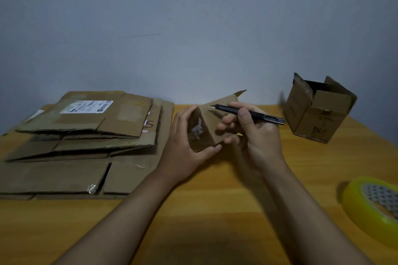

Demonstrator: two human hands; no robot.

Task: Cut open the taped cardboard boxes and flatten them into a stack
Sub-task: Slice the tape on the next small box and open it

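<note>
Left hand [183,146] cups small box [206,129]; right hand [256,133] pinches black knife [249,114].

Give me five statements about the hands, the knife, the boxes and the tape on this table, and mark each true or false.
1. The right hand holds the black utility knife. True.
2. The left hand rests flat on the table. False: it grips the small cardboard box.
3. The flattened cardboard stack lies left of the hands. True.
4. The box at far right is taped shut. False: its top flaps are open.
5. The yellow tape roll sits on the stack. False: it lies on the table, at the right edge.
</note>
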